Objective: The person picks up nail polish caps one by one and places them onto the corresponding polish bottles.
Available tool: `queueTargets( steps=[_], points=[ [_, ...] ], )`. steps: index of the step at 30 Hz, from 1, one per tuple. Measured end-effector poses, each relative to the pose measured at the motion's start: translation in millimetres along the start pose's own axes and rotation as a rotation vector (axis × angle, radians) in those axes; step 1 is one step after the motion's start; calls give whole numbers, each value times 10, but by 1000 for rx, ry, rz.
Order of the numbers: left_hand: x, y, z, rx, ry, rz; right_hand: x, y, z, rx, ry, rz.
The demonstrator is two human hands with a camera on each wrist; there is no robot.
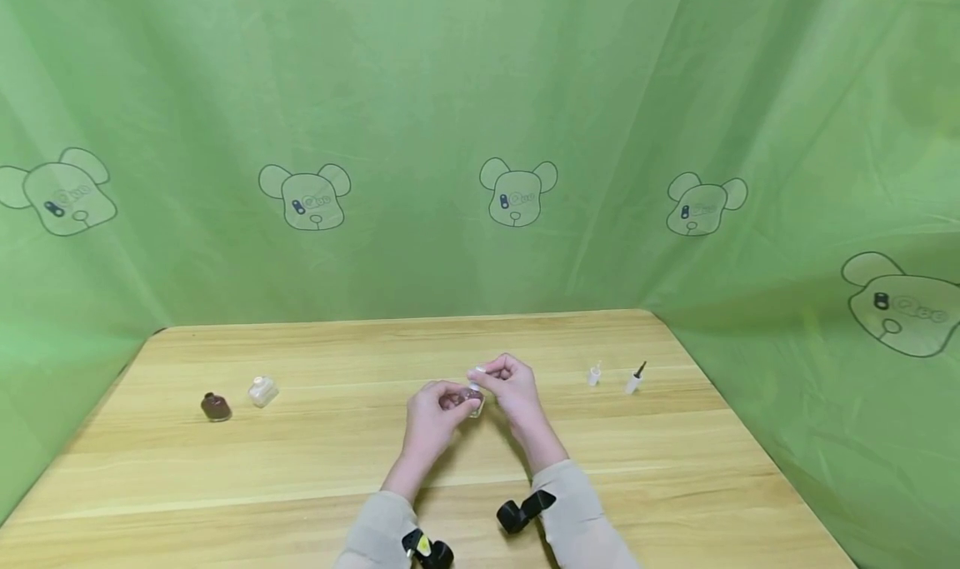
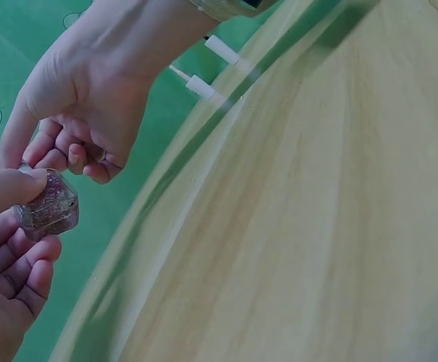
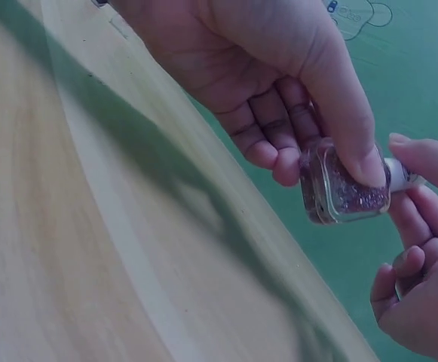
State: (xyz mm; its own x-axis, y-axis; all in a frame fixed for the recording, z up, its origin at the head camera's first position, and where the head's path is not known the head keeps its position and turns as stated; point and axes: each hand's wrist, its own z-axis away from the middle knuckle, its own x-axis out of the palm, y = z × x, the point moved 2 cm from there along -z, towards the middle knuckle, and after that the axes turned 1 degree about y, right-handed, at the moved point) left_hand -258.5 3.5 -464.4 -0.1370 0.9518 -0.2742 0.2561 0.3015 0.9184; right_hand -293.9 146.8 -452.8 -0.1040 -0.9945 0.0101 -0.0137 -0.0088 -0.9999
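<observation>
At bottom centre of head view, wears black wrist cameras [image 1: 517, 515] over pale sleeves [image 1: 378, 526]. Just above, at lower centre, grips glitter nail-polish bottle [image 3: 354, 202] in left hand [image 1: 435, 415], with thumb on one flat face. Pinches white cap [image 3: 397, 174] at the neck with right hand [image 1: 513, 386]. Looks like work on the cap; cannot tell whether tightening or loosening. Best to hold bottle upright by flat faces, align cap square to neck, turn with fingertips alone. Avoid tilting; might leak if loose. At left of frame, note dark brown polish bottle [image 1: 216, 407] near clear bottle [image 1: 263, 392]. At right, note pale-brush cap [image 1: 595, 376] near dark-brush cap [image 1: 633, 382], with brushes uppermost. Beyond wooden table [image 1: 300, 469], see green curtain [image 1: 420, 69] with animal-head outlines [image 1: 311, 198].
</observation>
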Motion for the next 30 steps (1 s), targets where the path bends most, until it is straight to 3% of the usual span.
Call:
queueTargets(
  steps=[7,14,22,30],
  points=[
    [-7,15,6,5,4,-3,-3,-11,-2,-5,-47,9],
    [-9,29,3,6,-17,-1,-58,22,-20,7,-243,-51],
    [-19,29,-9,-51,-53,53,-134,-3,-14,-8,-417,-59],
    [-29,40,-9,-67,-72,65,-150,12,-22,-20,-455,-92]
  ],
)
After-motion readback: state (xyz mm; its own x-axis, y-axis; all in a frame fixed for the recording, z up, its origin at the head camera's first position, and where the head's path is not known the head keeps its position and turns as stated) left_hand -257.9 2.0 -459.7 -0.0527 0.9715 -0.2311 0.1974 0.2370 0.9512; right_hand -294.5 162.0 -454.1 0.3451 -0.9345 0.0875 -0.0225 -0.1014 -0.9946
